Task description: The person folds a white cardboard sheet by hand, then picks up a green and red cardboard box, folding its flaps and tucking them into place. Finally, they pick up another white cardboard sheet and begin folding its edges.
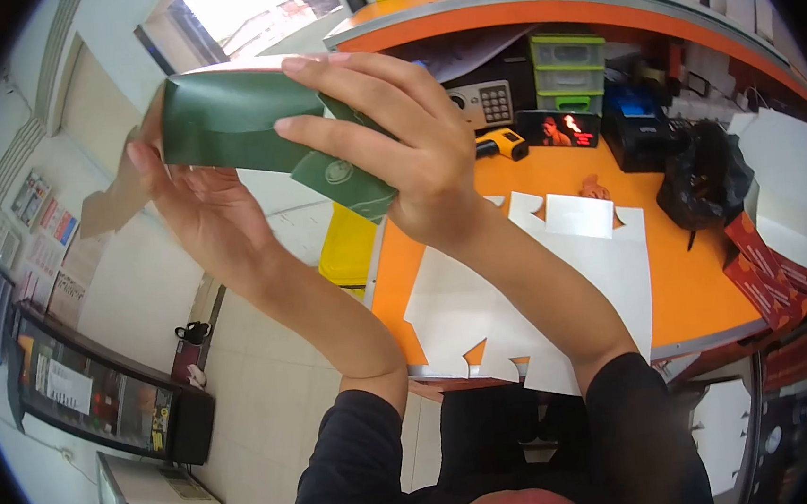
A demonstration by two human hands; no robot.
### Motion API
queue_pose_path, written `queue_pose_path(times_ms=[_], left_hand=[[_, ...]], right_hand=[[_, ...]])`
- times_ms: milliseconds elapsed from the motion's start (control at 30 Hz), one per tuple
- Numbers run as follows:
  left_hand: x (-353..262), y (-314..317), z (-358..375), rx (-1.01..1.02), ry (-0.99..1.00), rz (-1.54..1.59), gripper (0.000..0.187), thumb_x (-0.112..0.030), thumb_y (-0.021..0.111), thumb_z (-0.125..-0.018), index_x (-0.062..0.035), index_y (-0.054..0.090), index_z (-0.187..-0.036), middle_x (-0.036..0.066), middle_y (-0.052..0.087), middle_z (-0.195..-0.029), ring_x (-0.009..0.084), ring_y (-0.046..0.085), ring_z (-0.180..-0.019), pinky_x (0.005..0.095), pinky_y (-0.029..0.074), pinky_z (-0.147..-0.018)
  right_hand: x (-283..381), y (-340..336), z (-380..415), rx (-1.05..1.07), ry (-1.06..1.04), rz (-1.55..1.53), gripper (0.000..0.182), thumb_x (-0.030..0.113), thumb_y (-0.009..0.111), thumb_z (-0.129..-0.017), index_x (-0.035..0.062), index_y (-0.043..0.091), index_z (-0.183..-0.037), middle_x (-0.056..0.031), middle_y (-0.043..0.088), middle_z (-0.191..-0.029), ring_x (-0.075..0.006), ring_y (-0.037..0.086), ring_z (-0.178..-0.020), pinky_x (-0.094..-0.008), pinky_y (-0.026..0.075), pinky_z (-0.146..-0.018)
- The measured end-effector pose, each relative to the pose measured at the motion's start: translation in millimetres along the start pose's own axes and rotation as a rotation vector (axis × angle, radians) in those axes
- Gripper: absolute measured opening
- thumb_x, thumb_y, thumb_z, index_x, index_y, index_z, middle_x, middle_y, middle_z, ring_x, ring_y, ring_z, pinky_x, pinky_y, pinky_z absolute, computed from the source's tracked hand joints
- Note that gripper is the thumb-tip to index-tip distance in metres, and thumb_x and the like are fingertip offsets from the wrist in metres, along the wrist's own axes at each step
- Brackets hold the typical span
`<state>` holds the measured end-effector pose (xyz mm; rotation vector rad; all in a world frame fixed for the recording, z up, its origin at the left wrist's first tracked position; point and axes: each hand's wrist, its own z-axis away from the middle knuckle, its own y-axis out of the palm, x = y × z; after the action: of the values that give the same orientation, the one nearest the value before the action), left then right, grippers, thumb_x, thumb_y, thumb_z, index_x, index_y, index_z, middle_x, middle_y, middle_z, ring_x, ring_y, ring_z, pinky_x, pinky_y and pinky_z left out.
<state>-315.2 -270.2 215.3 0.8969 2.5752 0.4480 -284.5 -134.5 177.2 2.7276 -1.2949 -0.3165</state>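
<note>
A partly folded green cardboard box [236,113] is held up in the air, left of the orange counter. My left hand [215,210] supports its left end, with the thumb against the edge by a brown-grey flap [115,197]. My right hand [408,133] grips the right end, fingers reaching over the top edge and across the green face. A green flap with a small round emblem hangs below the right fingers. Flat white die-cut card sheets [464,295] lie on the counter under my right forearm.
The orange counter [701,295] carries a yellow-black handheld device [506,143], a screen [558,130], green drawers [567,64], a black printer [634,115], a black plastic bag [705,171] and red patterned cartons [775,270]. A yellow stool [346,247] stands beside it. A glass-front fridge [101,385] is at left.
</note>
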Motion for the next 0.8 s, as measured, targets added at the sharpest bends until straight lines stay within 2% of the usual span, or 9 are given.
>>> queue_pose_path(times_ms=[100,200,233,367,467,500,600,633,800], left_hand=[[-0.6,-11.6,0.9,0.108,-0.296,0.120,0.033,-0.023,0.049,-0.090,0.0022,0.048,-0.112,0.014,0.054,-0.110,0.0199,0.056,-0.098,0.0303,0.048,-0.081],[0.4,-13.5,3.8,0.097,-0.280,-0.190,0.035,-0.022,0.048,-0.091,0.0011,0.047,-0.117,0.014,0.054,-0.111,0.0194,0.055,-0.099,0.0304,0.048,-0.081],[3.1,-13.6,1.4,0.088,-0.212,-0.225,0.035,-0.021,0.047,-0.091,0.0013,0.046,-0.118,0.014,0.054,-0.111,0.0193,0.055,-0.100,0.0313,0.048,-0.082],[-1.6,-18.1,-2.4,0.018,-0.114,-0.237,0.033,-0.019,0.047,-0.091,0.0030,0.046,-0.116,0.014,0.055,-0.110,0.0195,0.056,-0.098,0.0311,0.049,-0.083],[-4.1,-45.2,-8.6,0.092,-0.064,-0.076,0.033,-0.013,0.052,-0.088,0.0031,0.045,-0.117,0.012,0.055,-0.111,0.0172,0.055,-0.100,0.0309,0.047,-0.085],[-2.8,-40.5,-7.3,-0.079,0.000,-0.187,0.035,-0.014,0.051,-0.088,0.0040,0.045,-0.118,0.014,0.052,-0.114,0.0210,0.053,-0.103,0.0329,0.046,-0.088],[-7.3,-55.8,-5.9,-0.109,-0.037,-0.179,0.038,-0.015,0.050,-0.087,0.0044,0.045,-0.120,0.017,0.050,-0.116,0.0247,0.053,-0.103,0.0329,0.045,-0.089],[-6.9,-56.8,-3.8,-0.167,-0.023,-0.230,0.041,-0.017,0.049,-0.086,0.0047,0.045,-0.120,0.018,0.048,-0.118,0.0271,0.053,-0.103,0.0331,0.045,-0.089],[-8.0,-50.7,-7.9,-0.122,-0.034,-0.194,0.031,-0.012,0.052,-0.087,0.0038,0.049,-0.114,0.015,0.054,-0.111,0.0212,0.055,-0.098,0.0309,0.046,-0.084]], right_hand=[[-0.2,-1.5,1.9,-0.054,0.022,0.006,0.024,0.017,0.063,-0.066,0.0111,0.068,-0.088,-0.0051,0.061,-0.106,-0.0238,0.055,-0.092,-0.0309,0.045,-0.080],[3.5,-4.3,1.2,-0.088,0.030,-0.020,0.023,0.016,0.062,-0.067,0.0149,0.067,-0.089,-0.0043,0.059,-0.105,-0.0223,0.054,-0.092,-0.0306,0.046,-0.074],[5.3,1.8,-0.4,-0.130,0.024,-0.039,0.022,0.015,0.061,-0.067,0.0159,0.067,-0.088,-0.0036,0.058,-0.104,-0.0216,0.053,-0.093,-0.0300,0.048,-0.070],[13.4,13.9,-8.0,-0.220,0.080,-0.140,0.020,0.014,0.062,-0.068,0.0187,0.065,-0.088,-0.0050,0.054,-0.102,-0.0217,0.054,-0.092,-0.0301,0.050,-0.066],[13.8,15.1,-7.6,-0.229,0.062,-0.216,0.021,0.014,0.064,-0.067,0.0196,0.065,-0.088,-0.0022,0.056,-0.098,-0.0202,0.055,-0.091,-0.0295,0.050,-0.066],[13.1,14.4,-6.4,-0.225,0.040,-0.247,0.021,0.015,0.064,-0.067,0.0198,0.065,-0.088,-0.0010,0.057,-0.096,-0.0196,0.055,-0.091,-0.0292,0.050,-0.067],[9.9,10.6,-3.2,-0.169,-0.072,-0.284,0.019,0.015,0.066,-0.066,0.0201,0.065,-0.084,0.0038,0.060,-0.092,-0.0172,0.055,-0.091,-0.0278,0.050,-0.067],[11.5,9.2,-2.9,-0.144,-0.089,-0.248,0.018,0.016,0.066,-0.066,0.0203,0.066,-0.083,0.0057,0.061,-0.091,-0.0164,0.055,-0.091,-0.0271,0.051,-0.066],[10.1,8.0,-2.9,-0.089,-0.161,0.023,0.014,0.019,0.067,-0.065,0.0219,0.068,-0.079,0.0120,0.062,-0.091,-0.0142,0.054,-0.091,-0.0224,0.050,-0.063]])
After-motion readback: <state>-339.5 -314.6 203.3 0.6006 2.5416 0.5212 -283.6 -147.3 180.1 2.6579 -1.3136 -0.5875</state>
